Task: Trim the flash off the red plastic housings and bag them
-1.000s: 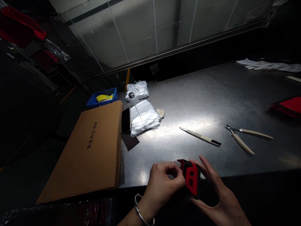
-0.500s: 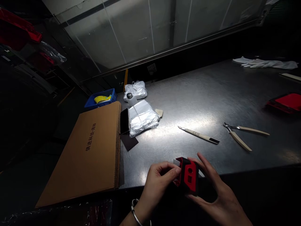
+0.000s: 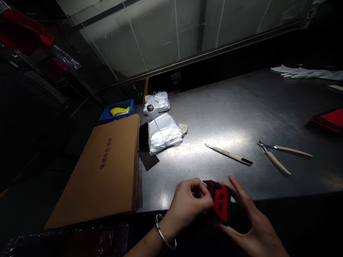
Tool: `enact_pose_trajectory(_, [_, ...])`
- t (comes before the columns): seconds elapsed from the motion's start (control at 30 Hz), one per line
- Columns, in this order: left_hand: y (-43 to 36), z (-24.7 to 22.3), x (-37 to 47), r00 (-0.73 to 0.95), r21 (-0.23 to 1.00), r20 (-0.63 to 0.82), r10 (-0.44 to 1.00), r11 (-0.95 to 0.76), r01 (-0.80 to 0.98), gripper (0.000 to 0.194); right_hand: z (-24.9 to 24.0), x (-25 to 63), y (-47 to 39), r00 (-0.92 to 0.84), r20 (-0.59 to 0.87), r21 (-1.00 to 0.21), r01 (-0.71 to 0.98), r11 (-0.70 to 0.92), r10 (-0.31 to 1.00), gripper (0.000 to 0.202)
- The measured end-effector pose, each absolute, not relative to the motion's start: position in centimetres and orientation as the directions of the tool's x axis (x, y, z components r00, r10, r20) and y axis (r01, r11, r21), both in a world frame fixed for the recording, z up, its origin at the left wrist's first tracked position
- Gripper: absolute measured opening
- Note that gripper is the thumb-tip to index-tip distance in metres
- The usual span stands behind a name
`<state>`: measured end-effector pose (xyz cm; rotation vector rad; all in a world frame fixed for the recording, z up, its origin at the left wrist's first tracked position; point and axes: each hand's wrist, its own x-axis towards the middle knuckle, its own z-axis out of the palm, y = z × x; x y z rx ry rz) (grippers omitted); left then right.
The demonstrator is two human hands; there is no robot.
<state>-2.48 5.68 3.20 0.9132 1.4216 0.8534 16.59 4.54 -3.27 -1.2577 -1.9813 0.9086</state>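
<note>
A small red and black part (image 3: 222,204) with a round and a square hole is held at the table's front edge. My right hand (image 3: 252,221) grips it from the right, thumb below and fingers above. From the left, my left hand (image 3: 189,201) is closed in a pinch at the part's left side; what its fingertips hold, if anything, is hidden. Beyond the hands lie a knife (image 3: 229,154) with a pale handle and, to its right, cutting pliers (image 3: 276,153) with spread handles.
At the left a stack of cardboard (image 3: 102,171) stands beside a phone (image 3: 144,136), plastic bags (image 3: 164,134), a bottle (image 3: 152,112) and a blue bin (image 3: 107,112). White gloves (image 3: 308,72) and a red part (image 3: 331,119) lie at the right on the metal table (image 3: 227,107).
My left hand has moved right and slightly up, with its fingers now covering more of the part's left side. The view has shifted slightly.
</note>
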Motion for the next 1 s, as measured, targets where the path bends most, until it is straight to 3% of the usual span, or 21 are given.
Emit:
enact_pose_trajectory(0.2, [5.1,3.0,-3.1,-0.167,0.92,-0.314,0.935,0.343,0.187,0.011,-3.4,16.3,4.4,-0.343,0.126,-0.841,0.461,0.283,0.931,0.088])
enact_pose_trajectory(0.3, [4.9,2.5,-3.8,-0.166,0.934,-0.315,0.934,0.336,0.119,0.011,-3.2,16.1,4.2,-0.328,0.094,-0.86,0.448,0.242,0.94,0.088])
enact_pose_trajectory(0.5, [4.4,1.7,-3.3,-0.032,0.831,-0.492,0.87,0.457,-0.318,0.026,-3.2,16.2,4.4,-0.359,0.121,-0.851,0.442,0.283,0.925,0.089])
enact_pose_trajectory(1.0, [4.7,2.2,-2.6,0.01,0.829,-0.489,0.872,0.468,-0.308,0.024,-3.0,15.9,4.5,-0.352,0.111,-0.845,0.459,0.274,0.929,0.088])
